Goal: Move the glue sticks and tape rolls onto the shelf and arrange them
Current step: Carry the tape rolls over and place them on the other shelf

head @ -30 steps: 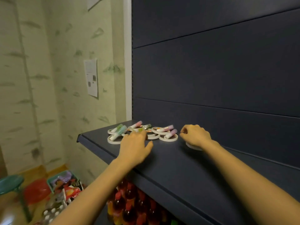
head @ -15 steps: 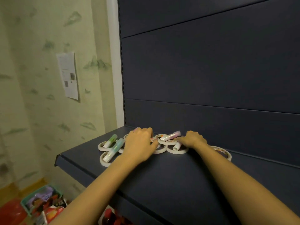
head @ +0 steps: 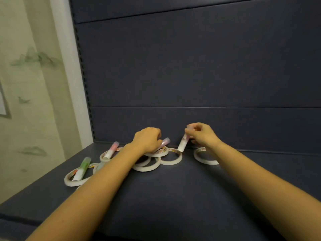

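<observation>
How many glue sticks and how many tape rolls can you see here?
Glue sticks: 4
Tape rolls: at least 7, overlapping, partly behind the left forearm
Total: at least 11

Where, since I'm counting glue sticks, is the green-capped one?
Head view, far left: the green-capped glue stick lies across the leftmost tape roll on the shelf.

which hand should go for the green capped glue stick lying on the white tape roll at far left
Left. The left hand is nearer the green-capped glue stick; the right hand pinches a pink-capped glue stick farther right.
</observation>
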The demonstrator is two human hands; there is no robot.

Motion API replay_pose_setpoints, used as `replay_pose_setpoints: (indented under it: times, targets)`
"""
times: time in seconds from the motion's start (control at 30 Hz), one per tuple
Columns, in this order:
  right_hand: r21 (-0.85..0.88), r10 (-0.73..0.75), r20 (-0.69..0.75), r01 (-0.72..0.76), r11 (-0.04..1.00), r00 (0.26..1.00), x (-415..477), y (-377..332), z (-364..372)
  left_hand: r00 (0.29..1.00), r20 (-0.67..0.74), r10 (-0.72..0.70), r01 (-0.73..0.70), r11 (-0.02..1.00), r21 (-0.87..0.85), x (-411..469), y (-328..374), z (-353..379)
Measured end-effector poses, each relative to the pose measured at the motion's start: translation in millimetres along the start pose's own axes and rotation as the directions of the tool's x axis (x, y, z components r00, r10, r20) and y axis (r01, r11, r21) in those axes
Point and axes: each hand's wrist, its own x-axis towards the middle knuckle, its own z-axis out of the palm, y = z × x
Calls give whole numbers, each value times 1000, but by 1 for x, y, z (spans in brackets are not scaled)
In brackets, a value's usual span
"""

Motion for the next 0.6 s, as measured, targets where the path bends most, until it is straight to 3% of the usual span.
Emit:
replay_pose_setpoints:
  times: [0.3,0.47,0.6]
  targets:
    - [-1,-50,-167,51,999,985,-50,7,-60,998,58,-1,3,999,-40,35,9,39]
    - [-73,-128,-265,112,991,956,-74,8,-100,971,-230,62,-105,978,-182,36,31,9]
    - [-46,-140,-370,133,990,918,-93,8,-142,917,-365,162,-328,827,-457,27,86,-21]
